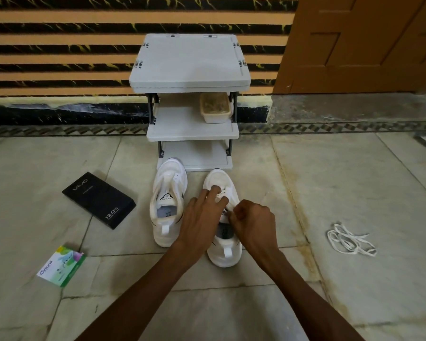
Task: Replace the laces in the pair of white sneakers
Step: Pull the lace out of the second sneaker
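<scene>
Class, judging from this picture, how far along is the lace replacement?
Done: the left sneaker looks unlaced; a loose lace lies on the floor. In hand: the left hand rests on the right sneaker while the right hand apparently pinches its laces. Left: seemingly threading fresh laces into both.

Two white sneakers [168,205] on a pale grey-beige stone floor [354,193]. Black box [99,200], green-and-white packet [62,265], loose white laces [349,239], light grey rack [190,62], orange-and-black striped wall [59,45].

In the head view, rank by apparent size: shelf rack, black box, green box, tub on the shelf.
Largest: shelf rack
black box
then green box and tub: those two look alike, and the tub is farther, so unranked.
</scene>
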A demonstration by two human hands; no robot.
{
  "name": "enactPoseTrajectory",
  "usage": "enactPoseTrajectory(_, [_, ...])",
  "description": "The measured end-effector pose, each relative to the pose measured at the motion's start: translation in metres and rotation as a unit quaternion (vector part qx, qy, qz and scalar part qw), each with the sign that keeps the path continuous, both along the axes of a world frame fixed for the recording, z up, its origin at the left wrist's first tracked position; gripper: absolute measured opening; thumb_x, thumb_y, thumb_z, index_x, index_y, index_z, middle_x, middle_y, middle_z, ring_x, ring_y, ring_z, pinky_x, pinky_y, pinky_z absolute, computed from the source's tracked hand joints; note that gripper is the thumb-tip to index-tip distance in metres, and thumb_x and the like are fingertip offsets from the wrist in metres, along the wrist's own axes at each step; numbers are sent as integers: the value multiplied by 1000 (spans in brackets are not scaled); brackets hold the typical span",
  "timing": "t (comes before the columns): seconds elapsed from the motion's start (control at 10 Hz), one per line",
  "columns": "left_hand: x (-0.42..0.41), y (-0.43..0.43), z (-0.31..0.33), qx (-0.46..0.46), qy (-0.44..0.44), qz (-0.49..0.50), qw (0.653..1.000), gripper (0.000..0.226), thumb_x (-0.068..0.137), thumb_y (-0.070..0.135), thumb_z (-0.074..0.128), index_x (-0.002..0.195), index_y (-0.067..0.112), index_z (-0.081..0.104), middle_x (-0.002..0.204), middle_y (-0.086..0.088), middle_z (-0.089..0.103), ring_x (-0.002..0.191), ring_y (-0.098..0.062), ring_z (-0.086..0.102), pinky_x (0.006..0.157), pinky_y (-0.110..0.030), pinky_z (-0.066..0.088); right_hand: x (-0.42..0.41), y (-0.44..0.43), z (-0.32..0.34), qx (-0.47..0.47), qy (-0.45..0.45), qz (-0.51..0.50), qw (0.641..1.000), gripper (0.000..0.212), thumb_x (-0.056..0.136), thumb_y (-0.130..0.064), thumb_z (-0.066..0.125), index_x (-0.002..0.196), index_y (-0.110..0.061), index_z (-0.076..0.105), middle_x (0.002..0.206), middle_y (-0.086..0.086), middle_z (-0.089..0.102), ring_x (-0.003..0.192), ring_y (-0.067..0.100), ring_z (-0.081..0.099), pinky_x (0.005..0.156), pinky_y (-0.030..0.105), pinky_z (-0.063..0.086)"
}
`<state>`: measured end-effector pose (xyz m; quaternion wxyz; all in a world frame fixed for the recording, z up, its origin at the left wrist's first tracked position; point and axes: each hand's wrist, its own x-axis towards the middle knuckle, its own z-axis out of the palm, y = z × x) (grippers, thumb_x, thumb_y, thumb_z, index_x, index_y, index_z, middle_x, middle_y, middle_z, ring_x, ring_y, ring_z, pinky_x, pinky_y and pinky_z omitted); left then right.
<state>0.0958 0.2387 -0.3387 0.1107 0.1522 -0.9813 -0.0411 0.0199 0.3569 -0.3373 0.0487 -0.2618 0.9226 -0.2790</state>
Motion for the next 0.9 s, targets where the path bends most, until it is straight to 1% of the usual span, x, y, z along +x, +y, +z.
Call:
enactPoseTrajectory(0.1, [0, 4, -4, -34, 1, -24, 999, 26, 85, 20, 65, 111, 23, 64, 138, -4, 51, 117, -24, 52, 85, -36, 44, 1, 0, -5, -63, -41, -25, 997, 12, 84, -33, 71, 80, -22, 68, 66, -11, 62, 61, 4, 61, 54, 5, 37])
enactPoseTrajectory(0.2, [-1, 4, -11, 80, 56, -27, 995, 28, 82, 14, 69, 107, 25, 70, 135, -1, 53, 119, -21, 50, 92, -34, 44, -4, 4, -8, -141, -105, -59, 983, 13, 78, -33, 78, 79, -23, 70, 64, -14, 65, 59, -1, 62, 56, 8, 45])
enactPoseTrajectory(0.3, [-5, -4, -2, 359, 115, 60, 924, 34, 71, -12, 67, 85, 18, 71, 106, -1, 60, 99, -17, 55, 82, -20, 46, -9, 8, -13, -180, -156, -86, 967, 5, 77, -20, 78, 79, -18, 75, 66, -10, 70, 60, 1, 65, 60, 17, 52])
enactPoseTrajectory(0.4, [-8, -6, 16, 748, 187, 205, 602, 25, 75, -14, 59, 72, 11, 59, 71, -2, 63, 71, -17, 60, 57, -15, 50, -6, 6, -17, -204, -174, -98, 958, 2, 78, -15, 77, 79, -14, 76, 68, -9, 71, 58, -1, 64, 57, 13, 50])
enactPoseTrajectory(0.5, [-11, -18, 23, 693, 103, 162, 695, 8, 83, 9, 69, 80, 6, 62, 73, -2, 65, 73, -17, 62, 64, -22, 50, -2, 1, -16, -189, -151, -87, 966, 7, 78, -18, 77, 74, -19, 72, 65, -12, 68, 58, 0, 64, 60, 16, 52])
enactPoseTrajectory(0.6, [-16, -33, 33, 395, -117, 30, 911, 26, 82, 45, 72, 76, 21, 65, 76, 5, 66, 72, -11, 59, 65, -27, 42, -4, 3, -15, -193, -146, -75, 967, 9, 78, -17, 78, 74, -19, 71, 64, -10, 68, 59, 3, 65, 62, 20, 56])
enactPoseTrajectory(0.7, [-22, -26, 32, 78, -228, -8, 970, 30, 91, 47, 57, 86, 20, 68, 94, -3, 70, 92, -21, 60, 74, -32, 35, -7, 3, -13, -190, -155, -61, 968, 7, 78, -12, 79, 75, -15, 73, 66, -5, 69, 60, 7, 66, 64, 23, 57])
enactPoseTrajectory(0.8, [-24, -12, 34, 119, -113, -28, 986, 18, 92, 23, 55, 83, 25, 71, 97, 1, 69, 102, -23, 53, 87, -35, 36, -6, 3, -11, -192, -157, -59, 967, 6, 77, -12, 80, 75, -13, 74, 64, -7, 68, 59, 4, 65, 63, 19, 55])
enactPoseTrajectory(0.9, [-24, -27, 48, 597, 214, 192, 749, 33, 92, 1, 50, 70, 19, 66, 79, 4, 68, 85, -19, 61, 78, -28, 48, -6, 4, -11, -198, -165, -64, 964, 6, 77, -12, 79, 75, -14, 74, 65, -7, 69, 60, 4, 66, 61, 16, 53])
